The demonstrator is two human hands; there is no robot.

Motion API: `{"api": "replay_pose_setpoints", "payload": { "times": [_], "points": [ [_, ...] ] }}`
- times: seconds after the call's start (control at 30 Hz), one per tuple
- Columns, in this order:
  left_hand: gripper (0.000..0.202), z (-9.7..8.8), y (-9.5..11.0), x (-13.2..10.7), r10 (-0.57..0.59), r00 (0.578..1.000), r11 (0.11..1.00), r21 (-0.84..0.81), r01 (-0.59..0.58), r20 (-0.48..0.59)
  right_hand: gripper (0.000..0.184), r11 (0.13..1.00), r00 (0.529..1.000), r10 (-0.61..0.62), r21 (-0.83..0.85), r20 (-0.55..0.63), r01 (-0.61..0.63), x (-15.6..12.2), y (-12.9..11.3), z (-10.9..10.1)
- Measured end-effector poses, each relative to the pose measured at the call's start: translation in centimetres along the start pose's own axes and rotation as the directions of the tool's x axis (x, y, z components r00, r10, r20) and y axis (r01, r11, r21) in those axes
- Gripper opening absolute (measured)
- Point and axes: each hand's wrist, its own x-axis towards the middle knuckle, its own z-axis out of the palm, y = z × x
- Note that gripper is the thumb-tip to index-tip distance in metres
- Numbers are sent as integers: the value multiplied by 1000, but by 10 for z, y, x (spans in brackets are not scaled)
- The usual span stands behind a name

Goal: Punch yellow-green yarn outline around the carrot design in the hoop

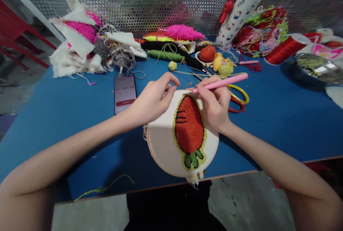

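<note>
My right hand [216,103] grips a pink punch needle [233,80], its metal tip at the top edge of a carrot design [189,127]. The carrot is orange loops with black lines, green leaves and a yellow-green border. White fabric bearing it is stretched in a round embroidery hoop [148,141], which leans over the table's front edge. Over the hoop's upper left, my left hand [158,97] is loosely curled, with a small gap between thumb and index finger; no object shows in it. Scissors [245,95] with yellow and red handles lie beside my right hand, partly hidden by it.
A phone [125,95] showing a timer lies left of the hoop on the blue table [88,98]. Behind are yarn bundles [183,32], a small yellow-green ball [172,66], fabric scraps [77,41], a tumbler [235,16], a red thread spool [286,49] and a metal bowl [318,67].
</note>
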Motion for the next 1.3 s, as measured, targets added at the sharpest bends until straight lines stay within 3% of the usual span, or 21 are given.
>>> {"api": "replay_pose_setpoints", "payload": {
  "times": [0.27, 0.5, 0.67, 0.83, 1.07, 1.17, 1.3],
  "points": [
    [17, 1, -2, 0, -9, 1000, 1000, 4, 9, 8, 6, 994, 996, 70, 84, -52, -65, 4, -3, 1],
    [17, 0, -2, 0, -15, 1000, 1000, 7, 15, 10, 10, 995, 995, 92, 39, -42, -90, 4, 0, 1],
    [17, 0, 0, -1, -6, 1000, 1000, 9, 6, 1, 12, 1000, 1000, 8, -30, 12, -8, 1, 0, 1],
    [19, 0, 2, -3, 5, 1000, 1000, 19, -5, 6, 10, 973, 984, -156, -160, 90, 169, -2, -4, 1],
    [18, 0, 4, -4, -5, 1000, 1000, 31, 5, 0, 7, 895, 931, -190, -335, 312, 295, -2, -7, 4],
    [18, 0, 3, -3, -6, 1000, 1000, 22, 6, 15, 8, 938, 956, -155, -266, 250, 222, -2, -7, 4],
    [17, -1, 3, -2, 3, 1000, 1000, 14, -4, 21, 7, 996, 993, -76, -44, 96, 80, -3, -1, 1]
  ]
}}
